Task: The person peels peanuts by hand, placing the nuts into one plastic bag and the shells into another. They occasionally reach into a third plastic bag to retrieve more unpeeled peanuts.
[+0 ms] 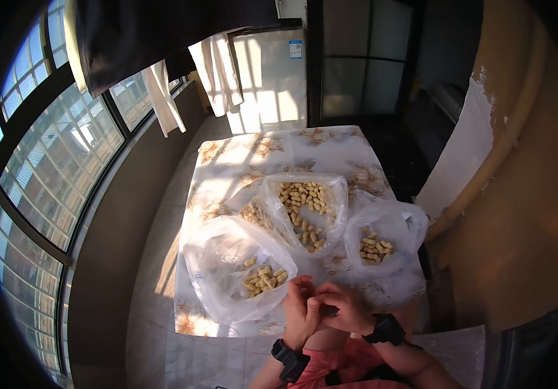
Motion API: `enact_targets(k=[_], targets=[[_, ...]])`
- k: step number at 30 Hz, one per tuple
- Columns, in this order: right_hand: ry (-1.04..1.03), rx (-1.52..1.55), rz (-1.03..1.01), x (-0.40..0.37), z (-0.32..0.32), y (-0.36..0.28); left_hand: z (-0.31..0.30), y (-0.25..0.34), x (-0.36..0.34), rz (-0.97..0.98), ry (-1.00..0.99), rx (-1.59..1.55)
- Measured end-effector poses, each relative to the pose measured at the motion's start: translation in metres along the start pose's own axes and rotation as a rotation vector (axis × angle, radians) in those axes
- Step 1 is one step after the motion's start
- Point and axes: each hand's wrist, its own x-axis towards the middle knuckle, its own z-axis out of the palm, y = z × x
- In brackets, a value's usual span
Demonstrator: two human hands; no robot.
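My left hand (300, 312) and my right hand (345, 307) meet at the table's near edge, above my lap. Both have curled fingers pressed together, and whatever may be between them is hidden. Just left of my left hand, an open clear plastic bag (217, 285) holds a small heap of unshelled peanuts (266, 279). Farther back, a middle plastic bag (337, 191) contains a larger spread of peanuts (305, 198). Beyond my right hand, a third plastic bag (408, 220) has a few peanuts (375, 247) at its bottom.
The bags stand on a table with a flowered cloth (318, 139). Barred windows (65, 168) run along the left, with hanging clothes (217, 71) above. A white fridge (269, 78) and a dark glass-paned door (363, 58) are behind. A wall with a pipe (486, 181) borders the right.
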Motion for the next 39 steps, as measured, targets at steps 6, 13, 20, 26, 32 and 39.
enact_targets(k=[6, 13, 20, 26, 32, 39], targets=[[-0.002, 0.033, 0.013, -0.002, 0.005, 0.001, -0.003, -0.002, -0.001, -0.004, -0.008, 0.085], [0.009, 0.000, 0.027, -0.006, 0.006, 0.002, -0.002, 0.003, 0.002, 0.026, -0.018, 0.125], [0.006, -0.021, 0.031, -0.005, 0.006, 0.001, -0.001, 0.003, 0.003, 0.073, -0.033, 0.157], [0.005, 0.043, 0.072, -0.005, 0.003, 0.005, -0.002, 0.001, 0.004, 0.074, -0.058, 0.122], [0.112, 0.412, 0.243, -0.010, 0.003, 0.013, -0.002, 0.006, 0.002, 0.097, -0.058, 0.157], [0.135, 0.578, 0.315, -0.008, 0.000, 0.007, 0.001, 0.013, 0.003, 0.023, -0.046, 0.150]])
